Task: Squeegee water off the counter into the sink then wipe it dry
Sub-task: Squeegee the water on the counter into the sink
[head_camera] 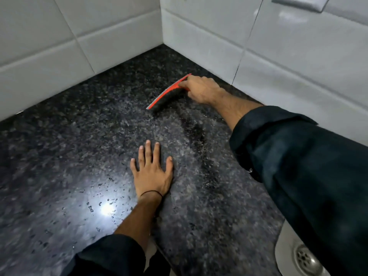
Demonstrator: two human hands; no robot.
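Right hand (201, 89) gripping red squeegee with grey blade (167, 94) on wet speckled black stone counter (79, 136); left hand (152, 172) spread flat nearby.

The right hand (201, 89) is gripping a red squeegee (167, 92) at one o'clock on the wet granite tabletop (69, 146); the left hand (152, 172) is lying flat, fingers spread.

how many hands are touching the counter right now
1. The left hand lies flat on the counter, near the middle. The right hand grips the squeegee by the far corner.
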